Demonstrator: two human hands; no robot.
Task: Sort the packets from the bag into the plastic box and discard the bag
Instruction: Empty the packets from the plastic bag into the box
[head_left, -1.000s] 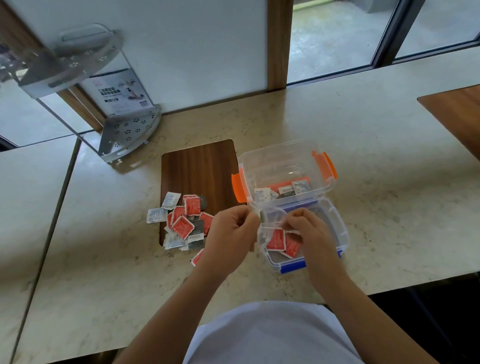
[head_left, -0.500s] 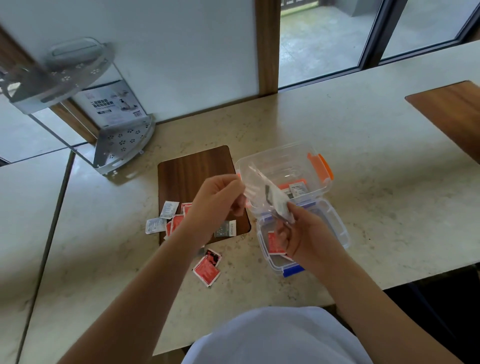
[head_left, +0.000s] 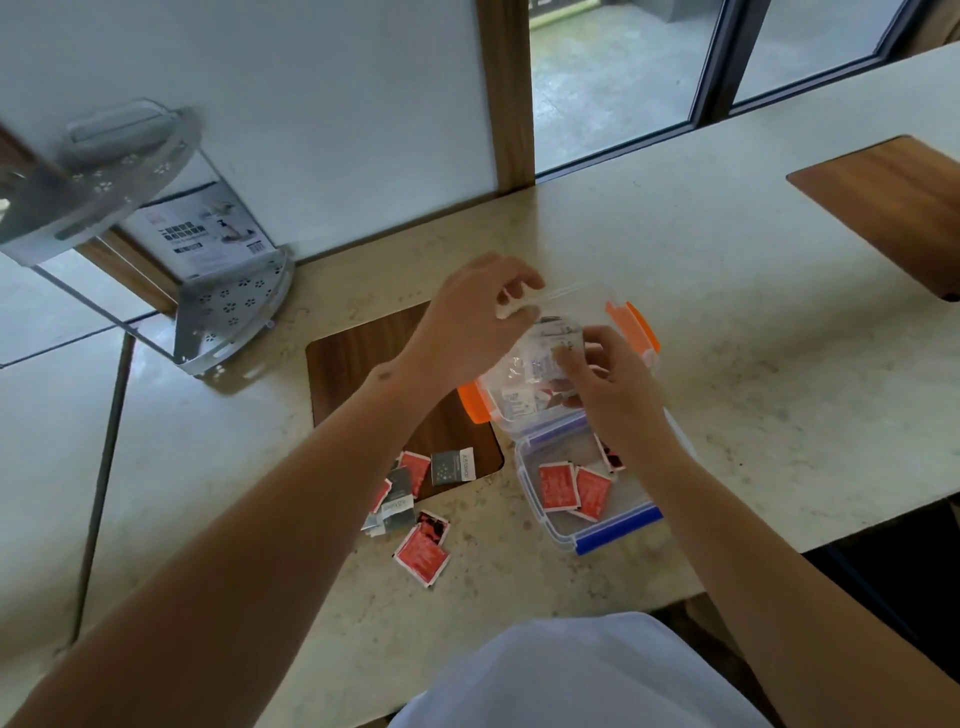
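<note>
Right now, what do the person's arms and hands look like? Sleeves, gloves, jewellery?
Both forearms are bare to the frame edge: no sleeves. The left hand and right hand have no gloves, rings or watch in view. A small dark mark sits near the left wrist. A light top covers the torso.

A clear bag (head_left: 540, 348) is held up over the open box (head_left: 582, 457), whose orange-latched lid (head_left: 631, 325) stands raised. Red packets (head_left: 571, 486) lie inside; more packets (head_left: 415, 499) are scattered left of the box.
</note>
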